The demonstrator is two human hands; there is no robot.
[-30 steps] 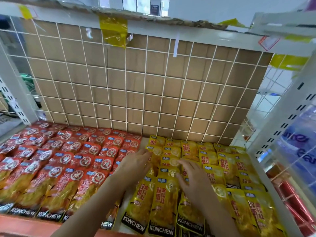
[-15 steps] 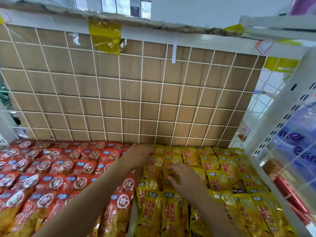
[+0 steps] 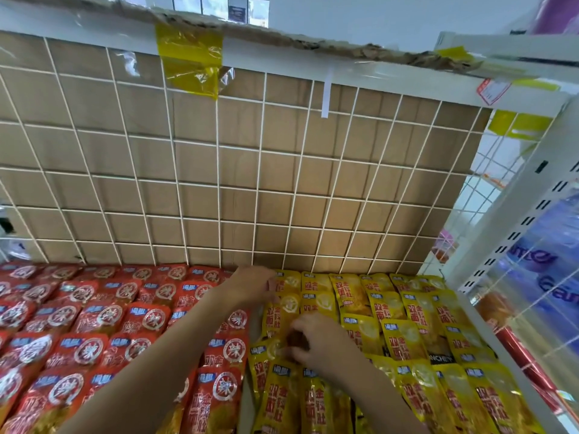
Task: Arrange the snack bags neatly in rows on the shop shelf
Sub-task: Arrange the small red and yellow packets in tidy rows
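Note:
Red snack bags lie in overlapping rows over the left half of the shelf. Yellow snack bags fill the right half. My left hand reaches to the back of the shelf, fingers on the rearmost yellow bags of the leftmost yellow column. My right hand lies further forward on the same column, fingers curled and pinching the top of a yellow bag. Both forearms cover parts of the bags below them.
A white wire grid backed with brown cardboard closes the shelf's rear. A white slotted upright and wire side panel bound the right side. Yellow tape hangs from the upper shelf edge. Blue packs sit beyond the panel.
The view has shifted toward the shelf's back. My left hand has slid backward along the yellow column to its rear bags; my right hand has followed and curled onto a bag.

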